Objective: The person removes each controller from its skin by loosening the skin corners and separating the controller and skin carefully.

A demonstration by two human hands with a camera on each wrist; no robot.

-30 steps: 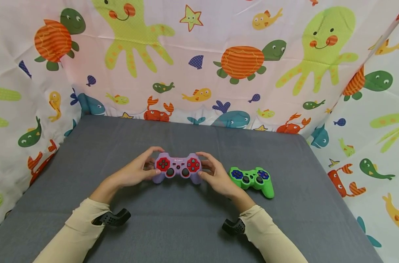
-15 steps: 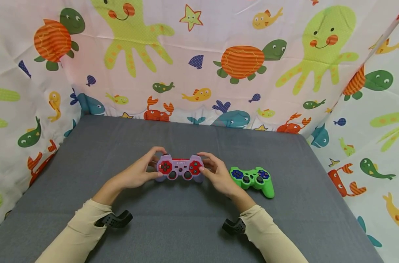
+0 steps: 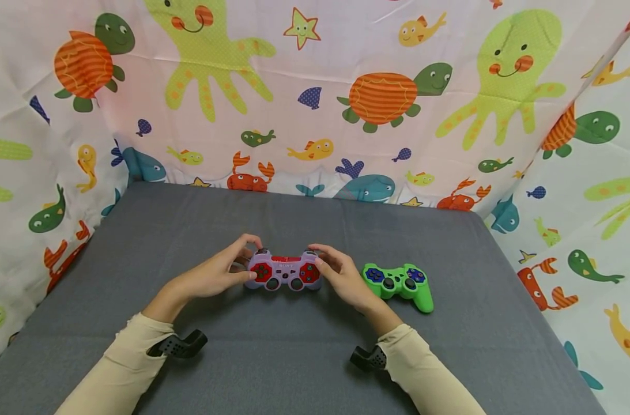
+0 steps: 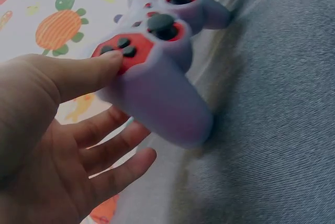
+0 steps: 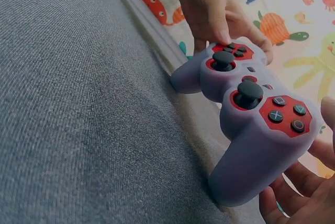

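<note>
We hold the lilac silicone-covered game controller with red button pads [image 3: 285, 271] at the middle of the grey fabric-covered counter [image 3: 273, 357], its handles resting on the cloth. Our left hand [image 3: 216, 274] and right hand [image 3: 343, 279] each have their grip curled round one end, thumbs on the red pads. A green controller with blue pads [image 3: 399, 283] lies just beside the right hand.

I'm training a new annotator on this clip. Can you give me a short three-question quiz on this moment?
1. True or false: both hands hold the purple controller.
2. Which thing lies untouched on the grey table? A) green controller B) red mug C) phone
3. Fill in: the left hand has its thumb on the red ____ pad.

Key: 1 true, the right hand grips the other end. 2 A. 3 direction.
</note>
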